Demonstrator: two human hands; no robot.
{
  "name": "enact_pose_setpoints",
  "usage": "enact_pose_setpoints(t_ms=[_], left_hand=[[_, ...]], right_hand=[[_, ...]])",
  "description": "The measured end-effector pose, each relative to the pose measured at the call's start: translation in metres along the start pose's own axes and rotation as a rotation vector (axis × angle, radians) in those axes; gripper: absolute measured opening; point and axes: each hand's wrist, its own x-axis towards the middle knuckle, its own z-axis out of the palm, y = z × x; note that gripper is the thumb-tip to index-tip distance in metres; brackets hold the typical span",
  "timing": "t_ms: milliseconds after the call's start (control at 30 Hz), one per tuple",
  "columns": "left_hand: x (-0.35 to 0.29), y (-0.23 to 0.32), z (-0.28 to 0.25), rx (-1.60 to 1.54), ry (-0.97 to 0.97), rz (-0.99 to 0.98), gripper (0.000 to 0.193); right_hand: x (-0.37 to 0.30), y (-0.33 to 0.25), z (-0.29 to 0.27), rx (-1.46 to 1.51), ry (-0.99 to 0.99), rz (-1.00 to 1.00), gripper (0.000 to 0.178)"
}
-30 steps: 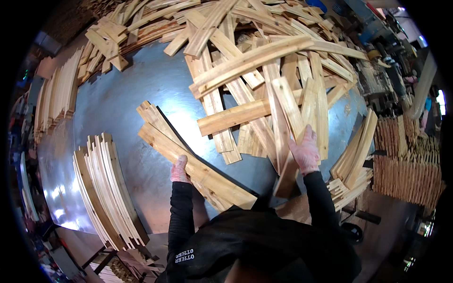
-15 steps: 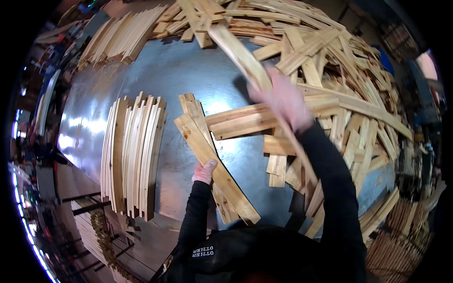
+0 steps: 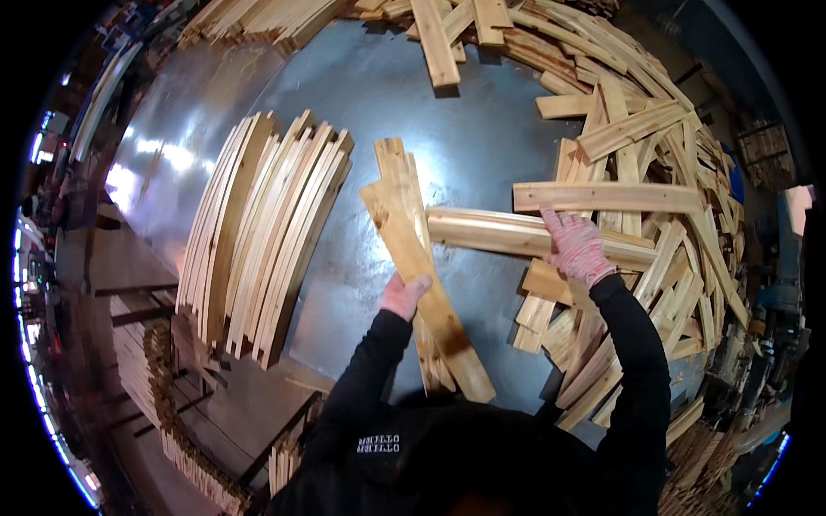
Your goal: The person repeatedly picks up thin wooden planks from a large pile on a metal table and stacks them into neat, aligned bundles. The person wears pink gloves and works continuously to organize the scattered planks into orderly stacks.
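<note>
My left hand (image 3: pixel 404 295), in a pinkish glove, is closed on a wooden board (image 3: pixel 430 297), its thumb over the top face. This board slants toward me across other narrow boards (image 3: pixel 415 185) lying under it. My right hand (image 3: pixel 578 247), gloved alike, lies over a level group of boards (image 3: pixel 482 232) at the right, fingers stretched out. Its fingertips reach the lower edge of another knotty board (image 3: pixel 607 198) that lies crosswise just beyond. The palm side of the right hand is hidden.
On the left, several boards stand on edge in a row (image 3: pixel 267 232). A loose heap of boards (image 3: pixel 637 129) covers the right of the metal table (image 3: pixel 344 86). More stacked boards (image 3: pixel 258 21) lie at the far left, and a rack of strips (image 3: pixel 142 370) stands below.
My right hand has come down from a raised, tilted board and now rests on the boards at the right, with its fingers extended. My left hand keeps its hold. The view has shifted.
</note>
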Motion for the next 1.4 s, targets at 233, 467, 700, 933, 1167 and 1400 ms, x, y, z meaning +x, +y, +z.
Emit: enact_pose_setpoints(t_ms=[233, 467, 700, 933, 1167, 1400], left_hand=[[0.013, 0.020, -0.023, 0.090, 0.078, -0.048, 0.044], [0.048, -0.016, -0.004, -0.207, 0.196, 0.041, 0.054], [0.040, 0.002, 0.006, 0.186, -0.018, 0.195, 0.075], [0.051, 0.106, -0.018, 1.105, 0.063, 0.194, 0.063], [0.016, 0.061, -0.078, 1.264, 0.042, 0.300, 0.081], [-0.038, 0.057, -0.069, 1.285, 0.021, 0.188, 0.123]], right_hand=[[-0.030, -0.012, -0.034, 0.444, -0.110, 0.282, 0.047], [-0.028, -0.182, 0.026, 0.814, 0.208, -0.170, 0.080], [-0.016, -0.200, 0.061, 1.333, 0.155, 0.180, 0.074], [0.022, -0.262, 0.031, 1.586, 0.324, 0.260, 0.073], [0.033, -0.250, 0.042, 1.398, -0.093, 0.287, 0.082], [0.046, -0.244, 0.017, 0.940, -0.354, 0.253, 0.089]])
